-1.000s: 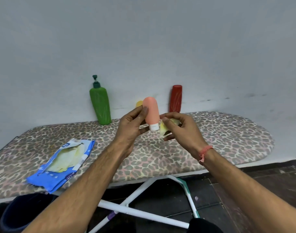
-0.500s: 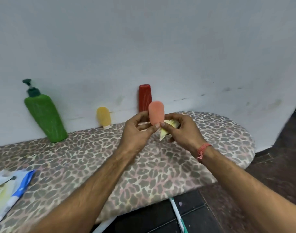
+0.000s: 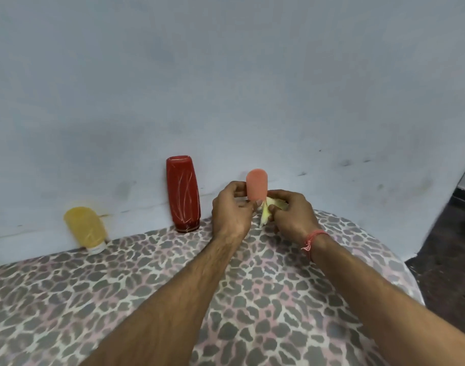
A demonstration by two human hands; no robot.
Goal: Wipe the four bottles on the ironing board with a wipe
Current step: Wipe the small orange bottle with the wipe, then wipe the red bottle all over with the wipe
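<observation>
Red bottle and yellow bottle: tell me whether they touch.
Apart. The head view shows the red bottle and the yellow bottle standing against the wall with bare wall and ironing board cover between them.

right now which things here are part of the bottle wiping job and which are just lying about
Part of the job:
- peach bottle, held in the left hand
- yellow wipe, pinched in the right hand
- red bottle, standing at the wall
- yellow bottle, leaning on the wall
- ironing board

Just lying about:
- nothing loose shows; only the wall and dark floor
</observation>
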